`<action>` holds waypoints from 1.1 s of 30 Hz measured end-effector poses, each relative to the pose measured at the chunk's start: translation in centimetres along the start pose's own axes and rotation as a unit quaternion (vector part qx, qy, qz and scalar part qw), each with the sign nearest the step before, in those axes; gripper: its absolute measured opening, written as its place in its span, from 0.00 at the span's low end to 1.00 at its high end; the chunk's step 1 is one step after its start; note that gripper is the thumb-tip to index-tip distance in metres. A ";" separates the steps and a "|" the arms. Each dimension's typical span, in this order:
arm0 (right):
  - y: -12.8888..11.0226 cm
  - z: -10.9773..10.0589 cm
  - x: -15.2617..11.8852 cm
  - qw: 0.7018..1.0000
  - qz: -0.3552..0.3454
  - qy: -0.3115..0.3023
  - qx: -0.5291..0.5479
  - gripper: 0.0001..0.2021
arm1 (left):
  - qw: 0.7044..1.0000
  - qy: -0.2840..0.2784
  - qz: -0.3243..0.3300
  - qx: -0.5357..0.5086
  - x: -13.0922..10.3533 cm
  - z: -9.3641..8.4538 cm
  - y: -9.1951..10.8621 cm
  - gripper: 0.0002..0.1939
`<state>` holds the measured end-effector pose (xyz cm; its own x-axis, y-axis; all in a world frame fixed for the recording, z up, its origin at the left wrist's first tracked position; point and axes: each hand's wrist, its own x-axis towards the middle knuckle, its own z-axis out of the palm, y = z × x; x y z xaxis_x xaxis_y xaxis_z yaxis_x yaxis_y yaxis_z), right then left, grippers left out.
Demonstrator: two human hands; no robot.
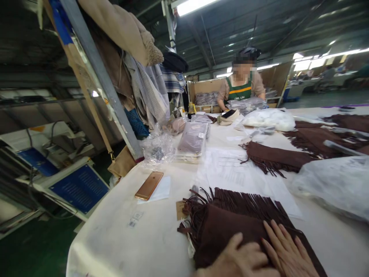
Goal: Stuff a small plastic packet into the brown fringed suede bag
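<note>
indoors, a white table (121, 231) in a dim factory hall. both hands, left hand (242, 259) and right hand (288, 250), press fingers spread flat on one near brown fringed scarf (230, 215); one gold phone (149, 185) lies left; one person (241, 86) works far.

Brown fringed scarf (230, 227): dark brown, soft matte fabric, folded into a flat bundle. Lies on white table cover, near edge, lower centre of view. Long fringe fans out along far and left sides. Small tan tag (180, 210) at left fringe corner. Lower part covered.
</note>
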<state>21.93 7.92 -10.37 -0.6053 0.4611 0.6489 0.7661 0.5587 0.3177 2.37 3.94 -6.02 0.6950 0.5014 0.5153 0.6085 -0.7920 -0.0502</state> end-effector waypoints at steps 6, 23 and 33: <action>0.1 -0.4 0.5 1.000 -0.029 -0.008 -0.003 0.21 | 0.947 -0.190 -0.260 -0.008 0.3 -7.3 -11.9 0.13; -0.8 -0.9 -0.1 0.985 0.068 -0.095 0.130 0.24 | 0.867 -0.074 -0.477 0.124 -16.1 -14.9 -0.7 0.09; -0.7 -1.4 0.2 0.987 0.055 -0.110 0.108 0.26 | 0.906 -0.279 -0.317 0.019 -6.5 -9.4 -6.8 0.13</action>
<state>21.59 6.72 -9.50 -0.5715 0.6526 0.4975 0.7805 0.6194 0.0841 -9.91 2.77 -1.02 0.2810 0.9577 -0.0614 0.9584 -0.2767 0.0700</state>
